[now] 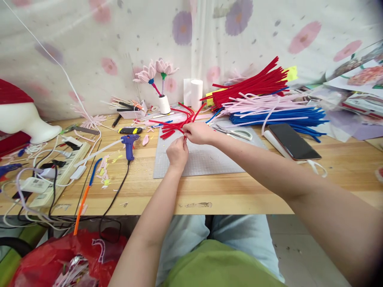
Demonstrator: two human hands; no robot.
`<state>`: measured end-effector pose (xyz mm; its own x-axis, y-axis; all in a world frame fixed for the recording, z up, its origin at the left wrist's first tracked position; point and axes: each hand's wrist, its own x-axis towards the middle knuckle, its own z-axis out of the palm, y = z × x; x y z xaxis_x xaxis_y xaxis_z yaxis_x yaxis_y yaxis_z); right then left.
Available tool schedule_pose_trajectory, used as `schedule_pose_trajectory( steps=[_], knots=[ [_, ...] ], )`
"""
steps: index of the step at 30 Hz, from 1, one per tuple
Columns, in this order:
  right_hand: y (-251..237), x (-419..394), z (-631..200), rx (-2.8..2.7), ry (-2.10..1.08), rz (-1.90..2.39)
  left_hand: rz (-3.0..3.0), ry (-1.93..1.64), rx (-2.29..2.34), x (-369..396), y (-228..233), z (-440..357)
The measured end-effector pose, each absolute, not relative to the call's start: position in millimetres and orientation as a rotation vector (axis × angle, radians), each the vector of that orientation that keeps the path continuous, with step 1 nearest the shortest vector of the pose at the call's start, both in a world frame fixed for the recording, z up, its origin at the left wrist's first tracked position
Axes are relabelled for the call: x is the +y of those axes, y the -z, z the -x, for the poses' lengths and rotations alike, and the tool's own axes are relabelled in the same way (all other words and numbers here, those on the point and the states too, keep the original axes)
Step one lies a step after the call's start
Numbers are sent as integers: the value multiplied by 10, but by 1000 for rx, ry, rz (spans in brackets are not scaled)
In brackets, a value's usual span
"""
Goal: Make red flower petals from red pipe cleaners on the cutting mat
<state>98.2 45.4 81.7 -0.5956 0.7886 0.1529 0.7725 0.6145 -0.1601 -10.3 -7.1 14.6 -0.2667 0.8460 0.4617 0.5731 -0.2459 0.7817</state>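
Both my hands are closed and meet over a grey cutting mat [221,164], fingertips together. My right hand [198,133] pinches at the near end of a spread of red pipe cleaners [172,128]. Just below and to its left, my left hand [177,153] is curled with thumb and finger pressed at the same spot, where a bit of red shows. The fingers hide the pinched part. Some of the red stems lie loosely across the mat's back edge. Scissors with pale handles [241,134] rest on the mat right of my hands.
Red [251,87], pink [260,104] and blue pipe cleaner bundles [278,118] lie at the back right, near a phone [295,141]. Pink flowers stand in a white holder [164,105]. Left are a blue glue gun [129,146], a utility knife [130,130] and a cabled power strip [60,175].
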Motion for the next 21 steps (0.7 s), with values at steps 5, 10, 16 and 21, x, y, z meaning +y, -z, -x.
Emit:
schedule_pose_trajectory(
  steps=[5,10,16,21],
  knots=[
    [-816,324,-1029,-2472,-110,1085,-1028,-1495,1316,8,-148,194],
    [-683,291,-1210,-2102,-92,1004,-390,-1312,711,-24,-273,355],
    [-567,434,-1169,-2297,-311,656,-345,-1171,579,-141,-345,332],
    [-726,502,-1043,-2497,-290,584,-430,-1156,577,-151,-333,347]
  ],
)
